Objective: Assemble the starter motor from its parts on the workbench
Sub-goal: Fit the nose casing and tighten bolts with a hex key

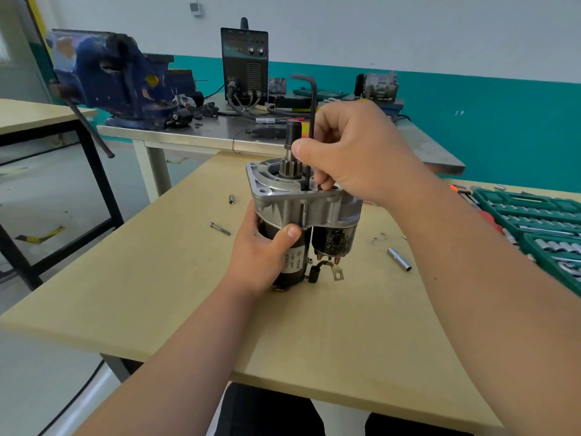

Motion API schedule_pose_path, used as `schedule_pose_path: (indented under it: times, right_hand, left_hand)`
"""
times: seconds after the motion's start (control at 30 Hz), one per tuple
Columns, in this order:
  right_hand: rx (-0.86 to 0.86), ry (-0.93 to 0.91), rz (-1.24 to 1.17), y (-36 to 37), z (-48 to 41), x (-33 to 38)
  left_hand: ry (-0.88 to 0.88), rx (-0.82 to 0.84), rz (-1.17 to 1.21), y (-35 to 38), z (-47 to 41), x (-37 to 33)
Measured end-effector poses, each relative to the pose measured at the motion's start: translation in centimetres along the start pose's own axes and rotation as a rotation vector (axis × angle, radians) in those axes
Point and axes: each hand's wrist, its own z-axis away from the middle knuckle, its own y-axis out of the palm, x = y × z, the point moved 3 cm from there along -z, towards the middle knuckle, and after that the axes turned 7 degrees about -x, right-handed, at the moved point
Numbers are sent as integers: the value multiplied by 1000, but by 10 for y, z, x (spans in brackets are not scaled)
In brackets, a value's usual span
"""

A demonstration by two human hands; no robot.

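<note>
A: Where is the starter motor [284,209]?
B: It stands upright on the desk [141,294], and the left hand [261,256] grips its black body.
A: And the right hand [355,152]?
B: It pinches a hex key [312,99], whose tip is apparently seated in the flange.

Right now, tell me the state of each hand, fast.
Left hand: closed round the starter motor, holding it upright on the workbench.
Right hand: pinching the hex key, its tip down at the motor's flange.

Perhaps "180" on welder display [235,49]; motor label [294,258] illegible
</note>
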Motion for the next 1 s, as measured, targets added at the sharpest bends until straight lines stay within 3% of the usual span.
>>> schedule_pose_path:
  times: [0.07,0.37,0.6,0.67,0.83,0.9,1.0]
  right_hand:
    - [-18,13,-4,1,1,-2]
    - [229,117,-253,-5,-5,-1]
    - [-4,8,142,-3,-4,3]
    - [12,13,99,-5,-4,4]
    - [244,98,-190,-12,-6,4]
    - [288,109,-197,-14,-7,5]
    - [197,71,-79,-14,-7,7]
  left_hand:
    - [1,3,-5,0,0,0]
    - [11,-9,17,-2,-1,1]
    - [-3,-3,3,-1,-2,4]
    - [2,-1,-1,-1,-1,3]
    - [6,7,13,-1,-1,1]
    - [1,8,15,-1,-1,2]
    - [-3,6,8,-1,-1,2]
